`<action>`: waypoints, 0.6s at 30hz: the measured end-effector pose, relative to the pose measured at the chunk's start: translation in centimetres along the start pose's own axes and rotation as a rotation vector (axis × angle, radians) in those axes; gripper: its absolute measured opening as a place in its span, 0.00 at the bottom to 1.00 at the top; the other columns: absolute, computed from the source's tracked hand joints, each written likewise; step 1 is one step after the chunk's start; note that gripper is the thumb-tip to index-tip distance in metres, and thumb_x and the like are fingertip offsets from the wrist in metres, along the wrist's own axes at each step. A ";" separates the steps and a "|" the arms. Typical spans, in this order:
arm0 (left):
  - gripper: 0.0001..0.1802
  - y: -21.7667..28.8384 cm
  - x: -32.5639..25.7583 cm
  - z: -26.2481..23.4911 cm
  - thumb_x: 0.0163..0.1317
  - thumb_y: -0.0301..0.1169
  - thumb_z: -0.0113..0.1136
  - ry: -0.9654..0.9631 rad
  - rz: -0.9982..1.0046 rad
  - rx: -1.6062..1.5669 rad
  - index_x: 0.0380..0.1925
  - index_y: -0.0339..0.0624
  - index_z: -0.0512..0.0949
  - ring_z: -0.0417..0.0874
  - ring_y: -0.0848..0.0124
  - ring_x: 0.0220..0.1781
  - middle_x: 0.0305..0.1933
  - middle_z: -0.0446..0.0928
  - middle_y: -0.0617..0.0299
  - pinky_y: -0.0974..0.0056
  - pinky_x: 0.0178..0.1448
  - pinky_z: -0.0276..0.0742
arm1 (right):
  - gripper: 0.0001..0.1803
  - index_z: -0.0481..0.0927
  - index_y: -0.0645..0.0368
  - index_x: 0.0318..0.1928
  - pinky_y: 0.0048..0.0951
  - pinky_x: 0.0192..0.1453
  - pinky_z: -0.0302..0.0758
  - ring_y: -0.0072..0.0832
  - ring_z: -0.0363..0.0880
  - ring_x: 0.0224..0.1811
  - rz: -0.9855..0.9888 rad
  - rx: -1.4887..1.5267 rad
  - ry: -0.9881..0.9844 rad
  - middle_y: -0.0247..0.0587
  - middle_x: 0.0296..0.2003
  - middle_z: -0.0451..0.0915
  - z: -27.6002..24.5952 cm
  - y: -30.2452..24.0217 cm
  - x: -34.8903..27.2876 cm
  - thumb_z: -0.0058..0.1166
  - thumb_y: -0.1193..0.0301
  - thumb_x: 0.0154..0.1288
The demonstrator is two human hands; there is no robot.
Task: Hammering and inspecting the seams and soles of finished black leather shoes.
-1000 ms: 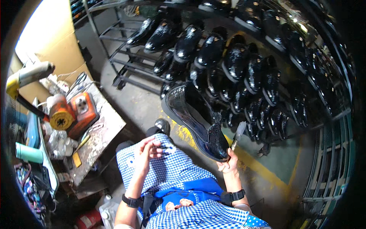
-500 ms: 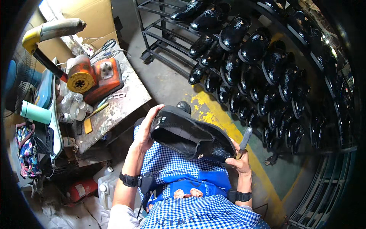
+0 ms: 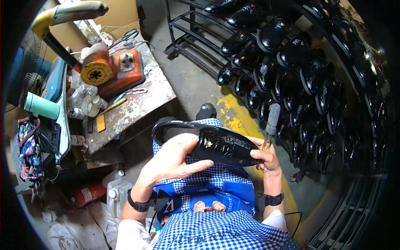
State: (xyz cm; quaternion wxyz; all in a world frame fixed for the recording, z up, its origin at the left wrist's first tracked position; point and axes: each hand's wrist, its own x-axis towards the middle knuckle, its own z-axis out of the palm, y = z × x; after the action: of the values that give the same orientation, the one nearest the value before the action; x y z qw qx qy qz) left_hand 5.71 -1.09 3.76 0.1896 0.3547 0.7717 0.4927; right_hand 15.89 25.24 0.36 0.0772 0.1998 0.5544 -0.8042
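And the shoe rolls over! Half a second ago its mouth gapes at the camera; now the glossy upper faces up, dead centre of the frame, toe to the right. The left hand swaps the outside of the heel for the opening, thumb spread from the fingers along the near edge; the fingertips are lost at the mouth, so whether they clamp the shoe I can't tell. The right hand stays firm at the toe, clamped on shoe and tool together, tip up. For the work, that turn seems to put the outer face where it can be seen and reached. Look at the finish: slick black, rippled with white glints, a pale fleck mid-upper, a long oval narrowing toward the toe. The tool pairs a blunt grey head with an amber handle. Below, soft blue-and-white checks cover the apron; upper right, rounded, shiny black shoes crowd a rack of thin dark bars. Upper left, a scuffed, paint-spattered bench carries a chunky orange machine.
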 end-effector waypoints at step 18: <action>0.15 -8.1 1.4 6.1 0.64 0.36 0.51 0.546 -0.429 -1.532 0.46 0.40 0.74 0.80 0.72 0.43 0.43 0.79 0.59 0.68 0.47 0.77 | 0.20 0.72 0.60 0.56 0.27 0.31 0.69 0.30 0.71 0.25 -0.602 -0.944 0.132 0.43 0.28 0.72 5.0 3.7 0.9 0.49 0.76 0.62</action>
State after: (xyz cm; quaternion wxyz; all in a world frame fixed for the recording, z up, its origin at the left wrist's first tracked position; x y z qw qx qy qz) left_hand 5.73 1.56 -6.13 0.2741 -0.1580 0.2933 0.9022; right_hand 15.11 19.35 -1.65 -0.1094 0.0266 0.8902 -0.4414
